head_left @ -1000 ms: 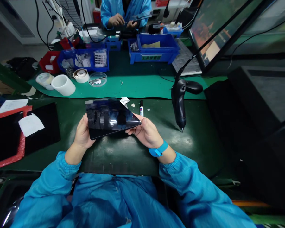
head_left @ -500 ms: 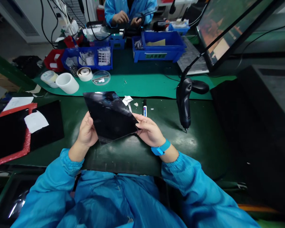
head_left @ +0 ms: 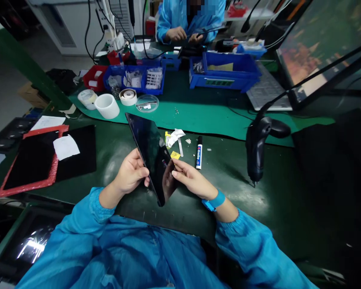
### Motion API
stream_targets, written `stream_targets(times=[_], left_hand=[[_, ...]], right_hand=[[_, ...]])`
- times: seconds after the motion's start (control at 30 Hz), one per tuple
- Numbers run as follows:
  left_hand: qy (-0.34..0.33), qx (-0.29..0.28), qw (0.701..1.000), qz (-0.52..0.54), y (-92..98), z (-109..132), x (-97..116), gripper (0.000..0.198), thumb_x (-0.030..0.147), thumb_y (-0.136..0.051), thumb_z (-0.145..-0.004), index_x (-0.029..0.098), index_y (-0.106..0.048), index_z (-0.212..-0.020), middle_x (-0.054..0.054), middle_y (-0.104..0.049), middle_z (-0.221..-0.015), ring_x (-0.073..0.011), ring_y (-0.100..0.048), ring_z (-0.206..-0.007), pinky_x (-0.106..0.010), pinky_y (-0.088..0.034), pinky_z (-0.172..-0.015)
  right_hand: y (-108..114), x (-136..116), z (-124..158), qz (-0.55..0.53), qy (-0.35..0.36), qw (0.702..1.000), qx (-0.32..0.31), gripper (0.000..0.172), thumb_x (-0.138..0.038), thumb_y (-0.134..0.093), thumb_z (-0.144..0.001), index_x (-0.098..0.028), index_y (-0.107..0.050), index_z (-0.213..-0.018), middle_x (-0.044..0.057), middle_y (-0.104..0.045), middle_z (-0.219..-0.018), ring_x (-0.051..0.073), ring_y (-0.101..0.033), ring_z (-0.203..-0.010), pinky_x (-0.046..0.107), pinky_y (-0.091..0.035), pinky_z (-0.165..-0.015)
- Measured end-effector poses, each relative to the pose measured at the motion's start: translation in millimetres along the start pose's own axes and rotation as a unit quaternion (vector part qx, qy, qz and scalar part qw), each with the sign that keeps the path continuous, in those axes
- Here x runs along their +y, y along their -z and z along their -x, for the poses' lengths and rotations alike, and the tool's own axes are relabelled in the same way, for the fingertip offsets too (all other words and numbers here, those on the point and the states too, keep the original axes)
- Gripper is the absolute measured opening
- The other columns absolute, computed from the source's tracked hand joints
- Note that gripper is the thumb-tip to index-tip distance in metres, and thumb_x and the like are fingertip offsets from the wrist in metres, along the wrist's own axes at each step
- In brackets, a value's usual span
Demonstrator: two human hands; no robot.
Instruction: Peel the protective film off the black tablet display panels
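Observation:
I hold a glossy black tablet [head_left: 152, 152] above the dark green mat, tilted steeply on edge with its screen facing right. My left hand [head_left: 130, 174] grips its left side, thumb over the edge. My right hand [head_left: 191, 179], wearing a blue wrist strap, pinches the tablet's right edge with its fingertips. A yellow scrap [head_left: 175, 155] and a crumpled white film [head_left: 174, 136] lie on the mat just beyond the tablet. A black marker [head_left: 199, 151] lies to their right.
A black electric screwdriver [head_left: 256, 148] hangs at the right on a cable. Tape rolls [head_left: 107, 105], a clear dish [head_left: 147, 103] and blue bins [head_left: 225, 70] stand at the back. A red tray with black foam [head_left: 33, 160] lies left. Another person's hands [head_left: 185, 36] work across the bench. A monitor [head_left: 321, 52] stands right.
The tablet has turned from nearly flat to steeply on edge, its far end swinging left and up. Both hands stayed on it. The head camera shifted left, so the bench items appear further right.

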State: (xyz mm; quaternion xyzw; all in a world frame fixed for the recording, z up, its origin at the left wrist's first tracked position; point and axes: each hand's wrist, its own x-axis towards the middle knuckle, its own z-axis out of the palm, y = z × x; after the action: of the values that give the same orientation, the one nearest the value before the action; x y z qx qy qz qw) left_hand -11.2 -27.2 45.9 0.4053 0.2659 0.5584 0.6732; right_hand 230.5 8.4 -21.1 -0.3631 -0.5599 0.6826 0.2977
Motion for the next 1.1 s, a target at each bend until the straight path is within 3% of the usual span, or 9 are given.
stream_targets(times=[0.1,0.2,0.37,0.6,0.8,1.0,1.1], left_hand=[[0.004,0.004,1.000,0.012,-1.5,2.0,-1.8,0.052,0.044,-0.094,-0.078,0.021,-0.054,-0.101,0.006,-0.068,-0.066,-0.0101,-0.061,-0.041,-0.014,-0.050,-0.038],[0.010,0.023,0.999,0.023,-0.4,2.2,-1.8,0.052,0.044,-0.093,-0.079,0.020,-0.050,-0.092,0.006,-0.066,-0.063,-0.0099,-0.060,-0.040,-0.014,-0.051,-0.037],[0.002,0.028,0.999,0.038,1.4,1.0,2.4,0.049,0.042,-0.091,-0.082,0.020,-0.048,-0.087,0.007,-0.064,-0.060,-0.0079,-0.058,-0.040,-0.012,-0.050,-0.038],[0.035,0.008,0.998,0.044,3.7,3.5,0.4,0.055,0.045,-0.094,-0.077,0.019,-0.048,-0.088,0.005,-0.064,-0.062,-0.0093,-0.059,-0.041,-0.014,-0.050,-0.039],[0.055,0.021,0.997,0.056,3.6,3.6,-5.0,0.053,0.051,-0.092,-0.078,0.019,-0.051,-0.089,0.005,-0.064,-0.063,-0.0088,-0.058,-0.041,-0.015,-0.050,-0.040],[0.080,0.004,0.995,0.059,1.7,-1.3,-2.9,0.055,0.052,-0.094,-0.076,0.018,-0.051,-0.086,0.004,-0.065,-0.061,-0.0099,-0.057,-0.039,-0.015,-0.048,-0.037],[0.087,-0.005,0.995,0.048,1.3,-3.5,1.4,0.055,0.052,-0.093,-0.077,0.019,-0.049,-0.084,0.004,-0.062,-0.058,-0.0093,-0.055,-0.037,-0.015,-0.046,-0.037]], right_hand=[[1.6,-0.5,2.9,0.094,-0.001,0.995,-0.038,0.082,-0.065,-0.075,-0.087,-0.018,-0.056,-0.152,0.014,-0.072,-0.133,0.028,-0.070,-0.118,0.049,-0.056,-0.110],[0.8,-3.3,6.0,0.145,0.004,0.987,-0.072,0.084,-0.064,-0.076,-0.086,-0.017,-0.055,-0.152,0.010,-0.074,-0.110,0.023,-0.071,-0.095,0.041,-0.062,-0.092],[-3.6,-4.9,7.4,0.123,-0.011,0.986,-0.109,0.086,-0.066,-0.078,-0.084,-0.016,-0.055,-0.151,0.008,-0.072,-0.105,0.021,-0.069,-0.092,0.037,-0.061,-0.087],[-2.2,-2.5,6.6,0.078,-0.044,0.994,-0.068,0.096,-0.063,-0.087,-0.074,-0.019,-0.051,-0.151,0.008,-0.070,-0.111,0.021,-0.068,-0.094,0.039,-0.060,-0.088],[-4.1,-7.8,7.4,0.074,-0.036,0.994,-0.072,0.090,-0.054,-0.090,-0.076,-0.020,-0.052,-0.150,-0.001,-0.064,-0.091,0.013,-0.062,-0.077,0.029,-0.056,-0.074],[-9.3,-19.9,5.2,0.112,-0.033,0.987,-0.110,0.081,-0.053,-0.089,-0.078,-0.021,-0.059,-0.147,-0.001,-0.066,-0.086,0.013,-0.062,-0.073,0.026,-0.054,-0.067],[-10.7,-15.3,5.9,0.094,-0.054,0.989,-0.104,0.085,-0.053,-0.090,-0.076,-0.020,-0.058,-0.147,-0.002,-0.065,-0.084,0.013,-0.061,-0.073,0.027,-0.055,-0.069]])
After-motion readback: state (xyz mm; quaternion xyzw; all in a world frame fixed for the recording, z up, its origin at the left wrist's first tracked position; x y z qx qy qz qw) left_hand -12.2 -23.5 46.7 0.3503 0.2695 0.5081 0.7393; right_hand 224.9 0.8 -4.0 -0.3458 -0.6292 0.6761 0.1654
